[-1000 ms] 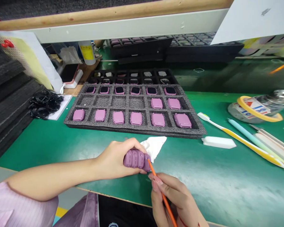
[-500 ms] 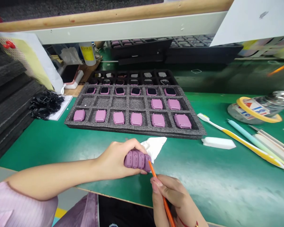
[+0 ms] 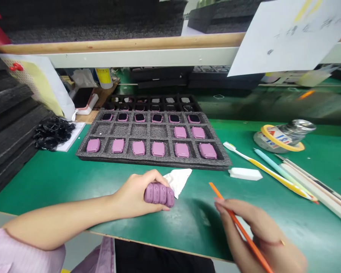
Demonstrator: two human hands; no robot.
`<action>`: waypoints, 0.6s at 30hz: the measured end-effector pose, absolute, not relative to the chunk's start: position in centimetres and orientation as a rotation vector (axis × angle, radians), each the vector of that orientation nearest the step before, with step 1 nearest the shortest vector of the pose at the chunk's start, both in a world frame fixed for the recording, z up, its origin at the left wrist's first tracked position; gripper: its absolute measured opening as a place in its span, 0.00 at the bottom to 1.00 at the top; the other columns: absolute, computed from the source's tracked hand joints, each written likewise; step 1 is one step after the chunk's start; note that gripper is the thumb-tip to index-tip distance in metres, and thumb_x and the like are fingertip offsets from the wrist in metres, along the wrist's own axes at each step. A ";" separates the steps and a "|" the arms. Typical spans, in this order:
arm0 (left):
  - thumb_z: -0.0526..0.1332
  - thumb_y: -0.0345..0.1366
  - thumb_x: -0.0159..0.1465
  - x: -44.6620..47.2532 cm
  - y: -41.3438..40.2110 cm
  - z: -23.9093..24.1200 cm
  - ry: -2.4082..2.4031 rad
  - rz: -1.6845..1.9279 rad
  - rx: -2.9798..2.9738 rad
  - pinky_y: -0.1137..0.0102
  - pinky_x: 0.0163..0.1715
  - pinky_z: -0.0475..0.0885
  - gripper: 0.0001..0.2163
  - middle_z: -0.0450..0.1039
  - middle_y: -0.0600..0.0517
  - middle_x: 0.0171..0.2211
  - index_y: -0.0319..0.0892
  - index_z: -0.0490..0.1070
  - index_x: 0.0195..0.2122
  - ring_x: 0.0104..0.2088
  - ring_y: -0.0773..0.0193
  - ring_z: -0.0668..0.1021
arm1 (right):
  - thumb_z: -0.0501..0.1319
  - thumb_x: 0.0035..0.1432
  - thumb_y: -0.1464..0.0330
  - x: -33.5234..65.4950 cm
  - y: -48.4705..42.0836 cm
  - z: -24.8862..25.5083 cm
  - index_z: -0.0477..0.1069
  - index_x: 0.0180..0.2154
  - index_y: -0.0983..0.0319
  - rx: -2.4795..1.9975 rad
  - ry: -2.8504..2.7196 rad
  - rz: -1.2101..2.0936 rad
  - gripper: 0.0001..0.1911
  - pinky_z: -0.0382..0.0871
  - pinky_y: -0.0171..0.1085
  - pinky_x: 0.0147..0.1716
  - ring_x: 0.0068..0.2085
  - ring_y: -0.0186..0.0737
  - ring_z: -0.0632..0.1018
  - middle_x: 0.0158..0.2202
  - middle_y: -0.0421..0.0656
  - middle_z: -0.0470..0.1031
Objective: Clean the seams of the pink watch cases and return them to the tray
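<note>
My left hand (image 3: 138,195) is closed around a side-by-side row of several purple watch cases (image 3: 156,194), their narrow edges turned up. A crumpled white tissue (image 3: 177,180) lies just behind them. Between the thumb and fingers of my right hand (image 3: 252,227) is a thin orange stick (image 3: 238,223), its tip pointing up and left, apart from the cases. Beyond my hands, a dark foam tray (image 3: 153,161) carries purple watch cases in its compartments; the front row shows plain purple faces, such as one case (image 3: 158,148), and a row farther back shows black screens.
To the right lie a white block (image 3: 246,174), a yellow-and-white toothbrush (image 3: 268,168), a light blue pen-like tool (image 3: 268,159) and a glass bottle (image 3: 284,136) with a yellow band. Black looped pieces (image 3: 53,132) sit left. A shelf edge (image 3: 147,57) crosses overhead.
My right hand has drawn the orange stick away from the end watch case, to the right. My left hand still grips the row of cases. The camera view has shifted slightly.
</note>
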State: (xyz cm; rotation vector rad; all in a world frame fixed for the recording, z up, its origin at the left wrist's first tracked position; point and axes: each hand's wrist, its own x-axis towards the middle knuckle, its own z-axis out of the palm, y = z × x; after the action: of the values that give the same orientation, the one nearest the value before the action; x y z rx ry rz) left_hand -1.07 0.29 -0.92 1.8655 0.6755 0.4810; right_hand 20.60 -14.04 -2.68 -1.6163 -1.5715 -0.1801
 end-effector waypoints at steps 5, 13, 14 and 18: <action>0.76 0.37 0.49 -1.0 0.5 -0.7 0.816 0.461 1.821 0.64 0.42 0.76 0.21 0.82 0.51 0.41 0.45 0.71 0.41 0.40 0.57 0.83 | 0.54 0.67 0.74 26.7 -12.0 -1.7 0.74 0.48 0.58 -1.436 -2.091 -0.157 0.13 0.80 0.37 0.40 0.42 0.41 0.84 0.42 0.46 0.82; 0.74 0.37 0.53 -1.4 0.7 -0.4 0.688 0.588 1.850 0.61 0.50 0.76 0.20 0.81 0.49 0.46 0.44 0.75 0.47 0.46 0.57 0.83 | 0.53 0.69 0.60 35.0 -8.5 -0.4 0.81 0.45 0.58 -1.635 -2.096 -0.521 0.19 0.76 0.40 0.34 0.38 0.43 0.85 0.38 0.46 0.84; 0.74 0.37 0.53 -1.5 0.7 -0.4 0.673 0.595 1.874 0.62 0.50 0.76 0.20 0.82 0.48 0.47 0.44 0.75 0.48 0.46 0.57 0.83 | 0.54 0.68 0.56 36.1 -8.0 -0.4 0.82 0.40 0.59 -1.654 -2.062 -0.530 0.21 0.74 0.38 0.29 0.33 0.43 0.84 0.32 0.46 0.83; 0.73 0.38 0.54 -1.8 0.5 -0.5 0.616 0.636 1.907 0.61 0.54 0.75 0.21 0.81 0.48 0.50 0.45 0.75 0.49 0.50 0.56 0.82 | 0.54 0.66 0.51 39.0 -5.8 -0.9 0.77 0.25 0.56 -1.615 -2.001 -0.458 0.25 0.63 0.32 0.13 0.15 0.34 0.75 0.18 0.39 0.76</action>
State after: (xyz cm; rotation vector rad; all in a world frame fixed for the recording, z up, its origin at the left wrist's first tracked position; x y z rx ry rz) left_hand -1.79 0.53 -0.46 1.9074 0.6165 0.6364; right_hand 38.97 -5.82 -0.88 -1.6151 -2.0014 -0.4578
